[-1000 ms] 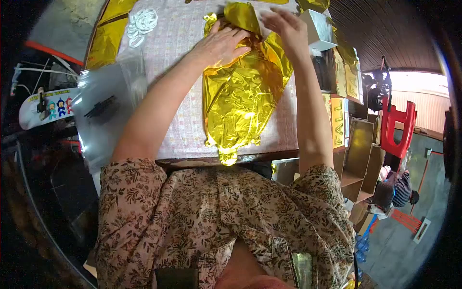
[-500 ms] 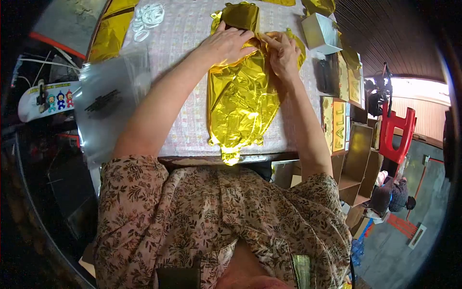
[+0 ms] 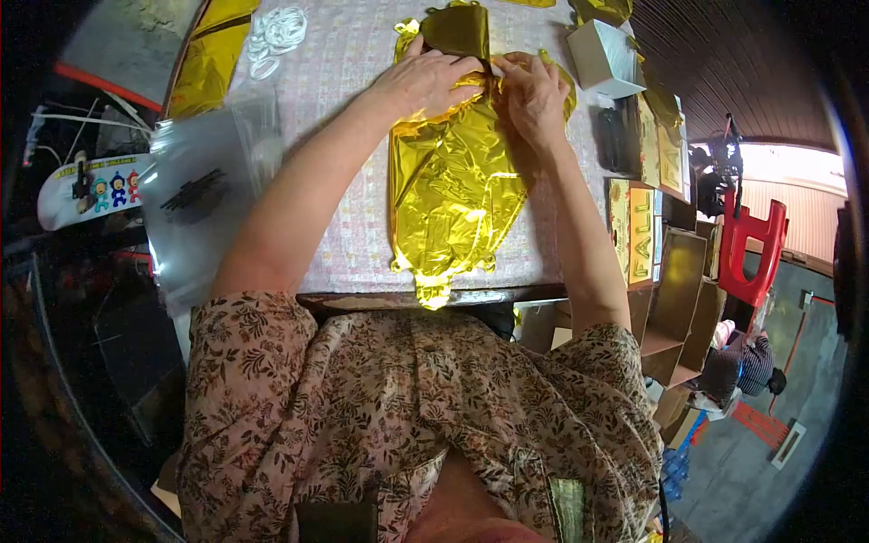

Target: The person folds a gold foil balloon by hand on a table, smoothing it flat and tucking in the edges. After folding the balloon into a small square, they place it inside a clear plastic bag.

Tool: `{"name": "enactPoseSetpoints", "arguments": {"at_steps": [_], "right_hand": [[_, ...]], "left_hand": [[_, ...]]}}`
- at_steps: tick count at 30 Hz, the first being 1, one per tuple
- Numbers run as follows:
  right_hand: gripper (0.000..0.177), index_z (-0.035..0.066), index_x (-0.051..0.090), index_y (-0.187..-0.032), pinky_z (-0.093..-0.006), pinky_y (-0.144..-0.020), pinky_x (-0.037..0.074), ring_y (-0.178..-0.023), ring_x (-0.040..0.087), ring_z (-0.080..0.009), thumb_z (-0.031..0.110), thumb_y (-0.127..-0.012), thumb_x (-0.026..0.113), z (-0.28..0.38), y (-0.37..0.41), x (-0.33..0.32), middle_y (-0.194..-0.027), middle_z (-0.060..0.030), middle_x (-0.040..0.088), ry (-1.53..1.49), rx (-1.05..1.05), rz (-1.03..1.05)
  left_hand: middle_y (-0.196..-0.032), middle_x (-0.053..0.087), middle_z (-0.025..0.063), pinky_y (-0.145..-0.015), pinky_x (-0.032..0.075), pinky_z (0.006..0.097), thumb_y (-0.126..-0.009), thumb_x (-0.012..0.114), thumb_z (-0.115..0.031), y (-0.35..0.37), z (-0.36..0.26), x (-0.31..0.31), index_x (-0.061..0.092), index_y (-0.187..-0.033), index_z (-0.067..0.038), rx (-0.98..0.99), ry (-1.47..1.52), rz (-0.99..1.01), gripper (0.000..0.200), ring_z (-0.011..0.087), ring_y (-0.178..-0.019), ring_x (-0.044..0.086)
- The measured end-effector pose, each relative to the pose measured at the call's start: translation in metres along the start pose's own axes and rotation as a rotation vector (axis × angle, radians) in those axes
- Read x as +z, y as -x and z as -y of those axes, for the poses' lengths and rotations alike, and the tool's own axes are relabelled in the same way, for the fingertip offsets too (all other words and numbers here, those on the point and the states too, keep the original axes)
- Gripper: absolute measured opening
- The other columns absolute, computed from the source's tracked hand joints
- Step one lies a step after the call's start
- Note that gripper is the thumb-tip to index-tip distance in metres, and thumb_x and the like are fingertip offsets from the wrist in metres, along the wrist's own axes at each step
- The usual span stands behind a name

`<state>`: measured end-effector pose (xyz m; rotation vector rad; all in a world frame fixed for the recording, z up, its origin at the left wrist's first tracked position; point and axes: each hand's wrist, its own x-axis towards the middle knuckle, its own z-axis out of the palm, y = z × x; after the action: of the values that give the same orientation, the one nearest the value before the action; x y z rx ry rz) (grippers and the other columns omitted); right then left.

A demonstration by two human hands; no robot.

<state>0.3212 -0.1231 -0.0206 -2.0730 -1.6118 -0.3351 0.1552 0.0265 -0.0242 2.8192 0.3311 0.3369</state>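
A shiny gold foil sheet point(image 3: 453, 195), crinkled, lies on the cloth-covered table, its narrow tab hanging at the front edge. My left hand point(image 3: 430, 83) rests on its upper part, fingers bent over the foil. Close by on the right, my right hand point(image 3: 534, 95) pinches the foil near its upper middle, thumb and index finger together. Beyond both hands a darker gold folded flap point(image 3: 455, 32) lies flat. What the left fingertips grip is partly hidden by foil.
Clear plastic bags point(image 3: 204, 190) lie at the left, below white rings of cord point(image 3: 276, 32). On the right are a white box point(image 3: 604, 59), a black object point(image 3: 615, 140) and printed boxes point(image 3: 634, 231). A red stool point(image 3: 753, 244) and a person point(image 3: 756, 366) are farther right.
Both hands stay at nearly the same place on the foil, with small finger shifts. The right hand's fingers have bent slightly.
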Motion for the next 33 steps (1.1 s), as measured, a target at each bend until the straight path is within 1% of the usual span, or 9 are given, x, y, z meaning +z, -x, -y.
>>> {"name": "enactPoseSetpoints", "arguments": {"at_steps": [3, 5, 12, 14, 18, 20, 24, 26, 33], "right_hand": [[0.042, 0.025, 0.078, -0.121, -0.0495, -0.105, 0.035, -0.119, 0.057, -0.0298, 0.003, -0.088, 0.063, -0.002, 0.001, 0.007, -0.127, -0.0016, 0.067, -0.048, 0.021, 0.007], [0.045, 0.025, 0.078, -0.121, -0.0482, -0.106, 0.035, -0.118, 0.056, -0.0298, 0.003, -0.084, 0.064, -0.002, 0.002, 0.009, -0.126, -0.0032, 0.066, -0.061, 0.023, 0.010], [0.046, 0.028, 0.078, -0.121, -0.0505, -0.108, 0.034, -0.120, 0.055, -0.0303, 0.003, -0.085, 0.063, -0.001, 0.006, 0.006, -0.129, -0.0030, 0.065, -0.019, 0.042, 0.053], [0.046, 0.028, 0.078, -0.121, -0.0510, -0.108, 0.034, -0.121, 0.055, -0.0305, 0.003, -0.085, 0.062, 0.001, 0.006, 0.004, -0.130, -0.0029, 0.065, -0.018, 0.030, 0.046], [0.045, 0.028, 0.077, -0.122, -0.0510, -0.109, 0.033, -0.122, 0.055, -0.0309, 0.005, -0.086, 0.062, 0.006, 0.006, 0.003, -0.130, -0.0032, 0.065, 0.030, 0.007, 0.031], [0.045, 0.028, 0.077, -0.123, -0.0506, -0.110, 0.033, -0.122, 0.055, -0.0310, 0.005, -0.087, 0.062, 0.005, 0.004, 0.004, -0.130, -0.0033, 0.065, 0.021, -0.005, -0.003], [0.045, 0.028, 0.078, -0.122, -0.0500, -0.110, 0.033, -0.122, 0.055, -0.0315, 0.004, -0.087, 0.062, 0.001, 0.003, 0.004, -0.130, -0.0036, 0.065, -0.013, -0.008, 0.026], [0.045, 0.027, 0.078, -0.122, -0.0500, -0.110, 0.033, -0.122, 0.055, -0.0315, 0.004, -0.087, 0.062, -0.001, 0.003, 0.005, -0.130, -0.0035, 0.065, -0.014, -0.004, 0.048], [0.038, 0.027, 0.078, -0.118, -0.0504, -0.108, 0.033, -0.124, 0.054, -0.0286, 0.011, -0.086, 0.066, 0.000, 0.005, 0.005, -0.129, -0.0019, 0.064, 0.084, -0.087, 0.033]], "left_hand": [[-0.130, 0.068, 0.0074, -0.118, 0.028, 0.0562, -0.104, 0.050, -0.052, 0.000, 0.000, -0.001, 0.053, -0.140, -0.021, -0.071, -0.008, 0.093, 0.048, 0.0285, -0.127, 0.059], [-0.119, 0.071, 0.0168, -0.109, 0.033, 0.0564, -0.106, 0.046, -0.053, 0.001, -0.001, -0.002, 0.049, -0.143, -0.019, -0.055, 0.044, 0.073, 0.051, 0.0349, -0.119, 0.063], [-0.114, 0.072, 0.0155, -0.104, 0.035, 0.0550, -0.105, 0.049, -0.052, 0.002, -0.001, -0.003, 0.051, -0.140, -0.023, -0.020, 0.066, 0.031, 0.045, 0.0347, -0.116, 0.064], [-0.124, 0.071, 0.0109, -0.113, 0.032, 0.0534, -0.103, 0.053, -0.049, 0.001, 0.000, -0.005, 0.054, -0.136, -0.024, -0.062, 0.060, 0.080, 0.041, 0.0291, -0.125, 0.062], [-0.124, 0.071, 0.0091, -0.112, 0.032, 0.0536, -0.103, 0.054, -0.048, 0.001, 0.004, 0.002, 0.053, -0.135, -0.025, -0.040, 0.041, 0.061, 0.040, 0.0288, -0.125, 0.062], [-0.109, 0.073, 0.0119, -0.098, 0.036, 0.0528, -0.105, 0.052, -0.049, 0.002, 0.006, 0.008, 0.054, -0.131, -0.026, 0.089, 0.060, -0.130, 0.035, 0.0319, -0.111, 0.067], [-0.109, 0.074, 0.0105, -0.100, 0.036, 0.0533, -0.106, 0.050, -0.049, 0.002, -0.002, -0.007, 0.056, -0.131, -0.028, 0.011, 0.078, 0.031, 0.034, 0.0315, -0.111, 0.068], [-0.124, 0.072, 0.0036, -0.110, 0.033, 0.0556, -0.104, 0.049, -0.052, 0.002, -0.007, -0.015, 0.056, -0.135, -0.031, -0.071, 0.084, 0.154, 0.038, 0.0278, -0.120, 0.064], [-0.120, 0.074, 0.0064, -0.111, 0.032, 0.0547, -0.105, 0.045, -0.054, 0.001, 0.003, -0.002, 0.056, -0.140, -0.034, -0.023, 0.058, 0.099, 0.042, 0.0283, -0.118, 0.066]]}}
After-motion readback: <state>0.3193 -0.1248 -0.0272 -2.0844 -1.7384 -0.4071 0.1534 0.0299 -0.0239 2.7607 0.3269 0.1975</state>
